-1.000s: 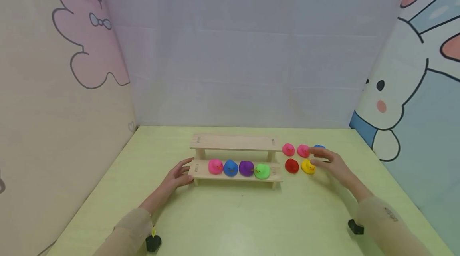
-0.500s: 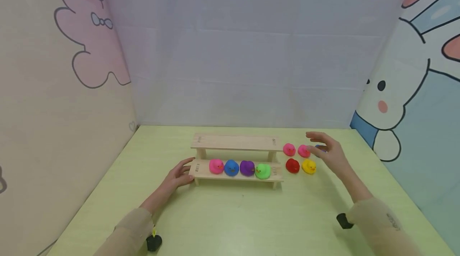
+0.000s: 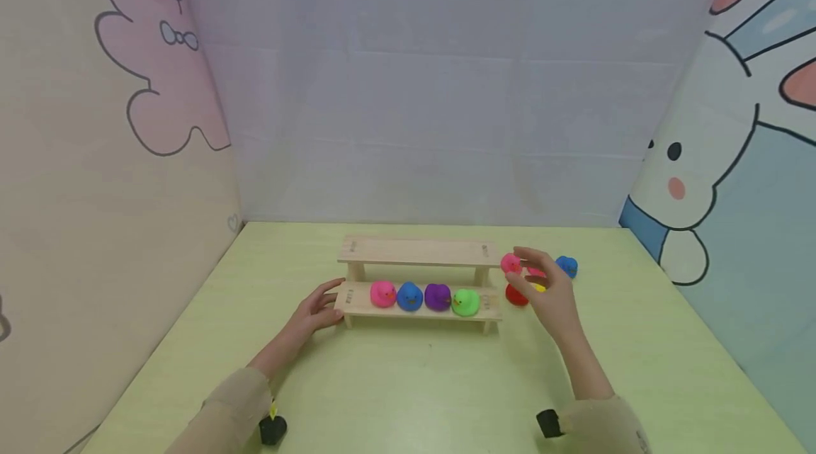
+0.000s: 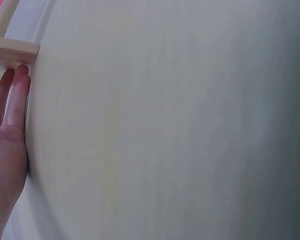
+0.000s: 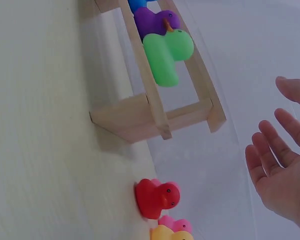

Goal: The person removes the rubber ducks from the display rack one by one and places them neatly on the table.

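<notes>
A two-step wooden rack stands on the table. Its lower step holds a pink duck, a blue duck, a purple duck and a green duck. My left hand holds the lower step's left end, thumb at the front and fingers behind. To the right, my right hand hovers with fingers spread beside another pink duck, which lies near the rack's right end. In the right wrist view that hand has nothing in it, apart from the red duck.
Under the right hand, a second loose pink duck and a yellow duck are partly hidden. Another blue duck sits farther right. Printed cloth walls enclose the table at the back and sides.
My right hand has moved left from near the loose blue duck to the pink duck nearest the rack, uncovering the blue one. The left hand and rack have stayed in place.
</notes>
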A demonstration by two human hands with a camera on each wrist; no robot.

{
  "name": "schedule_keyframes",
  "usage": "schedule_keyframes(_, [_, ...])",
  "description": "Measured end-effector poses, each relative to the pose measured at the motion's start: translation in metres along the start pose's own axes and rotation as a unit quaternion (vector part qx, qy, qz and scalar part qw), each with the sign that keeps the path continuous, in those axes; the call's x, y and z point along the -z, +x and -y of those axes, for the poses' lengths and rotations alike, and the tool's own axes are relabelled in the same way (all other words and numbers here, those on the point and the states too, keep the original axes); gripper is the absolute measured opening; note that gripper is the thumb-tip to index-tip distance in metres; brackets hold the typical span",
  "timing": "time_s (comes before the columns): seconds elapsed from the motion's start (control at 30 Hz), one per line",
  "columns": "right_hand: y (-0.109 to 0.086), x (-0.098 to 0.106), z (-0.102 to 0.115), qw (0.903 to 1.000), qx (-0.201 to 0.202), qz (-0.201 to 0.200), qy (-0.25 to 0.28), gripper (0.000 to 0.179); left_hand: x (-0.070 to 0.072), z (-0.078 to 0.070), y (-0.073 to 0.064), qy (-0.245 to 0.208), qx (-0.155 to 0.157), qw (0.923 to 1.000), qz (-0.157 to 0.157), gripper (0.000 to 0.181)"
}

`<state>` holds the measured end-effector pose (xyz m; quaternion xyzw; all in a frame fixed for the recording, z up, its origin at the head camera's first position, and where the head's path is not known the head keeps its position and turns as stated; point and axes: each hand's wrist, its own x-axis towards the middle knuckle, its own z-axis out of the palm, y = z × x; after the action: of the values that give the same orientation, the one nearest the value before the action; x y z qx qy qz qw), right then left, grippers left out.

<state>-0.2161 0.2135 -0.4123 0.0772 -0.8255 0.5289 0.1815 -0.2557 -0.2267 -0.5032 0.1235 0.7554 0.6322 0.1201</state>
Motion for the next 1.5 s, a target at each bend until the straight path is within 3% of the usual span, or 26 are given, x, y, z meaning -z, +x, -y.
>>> schedule_keyframes(0.27, [-0.019, -0.033, -0.001, 0.9980, -0.040, 0.049, 0.004, 0.051, 0.000, -0.002, -0.003, 0.002, -0.005, 1.0000, 0.000, 0.063])
schedule_keyframes(0.47, [-0.026, -0.053, -0.003, 0.9974, -0.037, 0.059, 0.016, 0.047, 0.001, 0.000, -0.001, 0.001, -0.003, 1.0000, 0.002, 0.063])
schedule_keyframes(0.67, [-0.030, -0.071, 0.000, 0.9965, -0.066, 0.051, -0.007, 0.042, 0.001, 0.001, 0.000, 0.001, -0.001, 1.0000, 0.005, 0.063])
schedule_keyframes(0.9, [-0.032, -0.086, 0.005, 0.9974, -0.065, 0.021, -0.024, 0.034, 0.001, 0.001, 0.000, -0.001, -0.004, 1.0000, 0.008, 0.064])
schedule_keyframes(1.13, [-0.032, -0.089, 0.005, 0.9971, -0.066, 0.016, -0.036, 0.032, 0.000, -0.001, -0.001, 0.004, -0.004, 1.0000, 0.006, 0.063])
schedule_keyframes(1.5, [-0.026, -0.064, -0.011, 0.9913, -0.053, 0.117, -0.026, 0.038, 0.002, 0.004, 0.001, 0.002, -0.006, 1.0000, 0.001, 0.063])
